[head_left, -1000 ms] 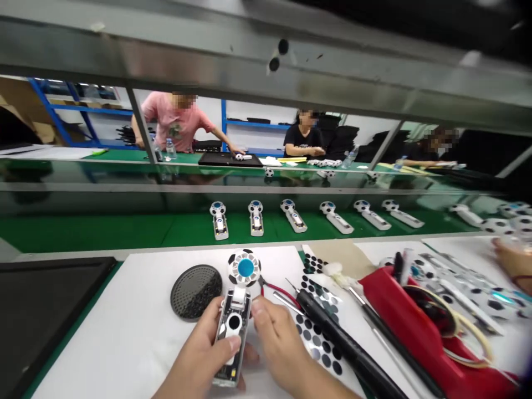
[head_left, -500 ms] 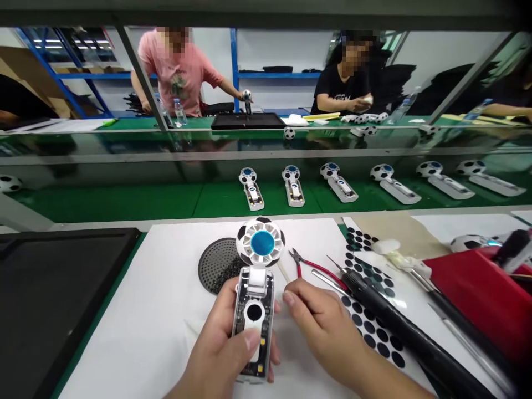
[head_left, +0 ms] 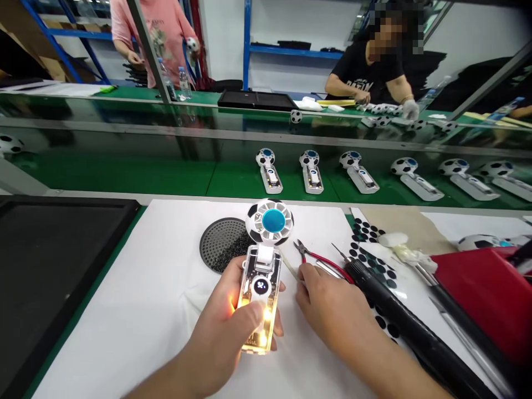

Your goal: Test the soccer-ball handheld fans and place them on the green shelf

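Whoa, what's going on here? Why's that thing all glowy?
A person's left hand holds a small clear gadget with a soccer-ball head. Lights inside shine yellow, and its little round screen is lit. The right hand is beside it, near the pliers; I can't tell if it grips anything. Similar gadgets lie in a row beyond.

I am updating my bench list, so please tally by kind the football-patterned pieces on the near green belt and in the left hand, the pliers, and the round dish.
Piece in left hand: 1
Pieces in the row on green belt: 6
Cut-off piece at left picture edge: 1
Red-handled pliers: 1
Perforated round dish: 1
Total: 10
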Demonstrator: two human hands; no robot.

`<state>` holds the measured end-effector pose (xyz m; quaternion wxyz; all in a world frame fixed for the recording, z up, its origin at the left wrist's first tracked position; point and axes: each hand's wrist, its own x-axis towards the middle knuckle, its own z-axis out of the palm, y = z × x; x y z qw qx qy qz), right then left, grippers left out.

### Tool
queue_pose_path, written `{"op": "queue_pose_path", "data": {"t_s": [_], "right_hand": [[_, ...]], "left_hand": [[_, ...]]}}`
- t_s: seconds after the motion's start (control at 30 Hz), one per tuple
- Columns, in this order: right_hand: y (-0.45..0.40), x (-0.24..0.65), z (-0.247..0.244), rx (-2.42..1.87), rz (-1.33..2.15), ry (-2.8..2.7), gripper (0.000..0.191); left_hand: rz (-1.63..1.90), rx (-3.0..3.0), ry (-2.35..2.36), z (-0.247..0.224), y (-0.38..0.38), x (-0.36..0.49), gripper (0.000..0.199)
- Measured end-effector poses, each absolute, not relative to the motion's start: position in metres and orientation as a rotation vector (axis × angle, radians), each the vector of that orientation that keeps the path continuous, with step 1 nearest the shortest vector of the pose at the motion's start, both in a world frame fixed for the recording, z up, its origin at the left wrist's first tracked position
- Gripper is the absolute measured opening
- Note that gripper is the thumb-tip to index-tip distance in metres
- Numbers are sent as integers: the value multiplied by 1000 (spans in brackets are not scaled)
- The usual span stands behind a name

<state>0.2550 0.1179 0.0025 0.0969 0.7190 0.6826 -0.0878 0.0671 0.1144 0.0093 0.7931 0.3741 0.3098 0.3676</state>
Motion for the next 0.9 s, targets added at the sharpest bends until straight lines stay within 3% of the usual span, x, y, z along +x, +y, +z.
{"op": "queue_pose_path", "data": {"t_s": [0.27, 0.37, 0.6, 0.77, 0.9], "right_hand": [[118, 256, 10, 2125, -433, 1992, 7], [120, 262, 14, 2293, -679, 2092, 6], [119, 276, 15, 2554, -1925, 2126, 9], [116, 274, 20, 2095, -3028, 1928, 7], [113, 273, 29, 1784, -3307, 1878, 3]], "left_hand": [[770, 807, 682, 8, 112, 67, 27], [759, 835, 691, 9, 112, 67, 29], [705, 870, 757, 12, 113, 65, 28], [711, 888, 761, 13, 114, 67, 33], [691, 940, 818, 14, 112, 68, 37]]}}
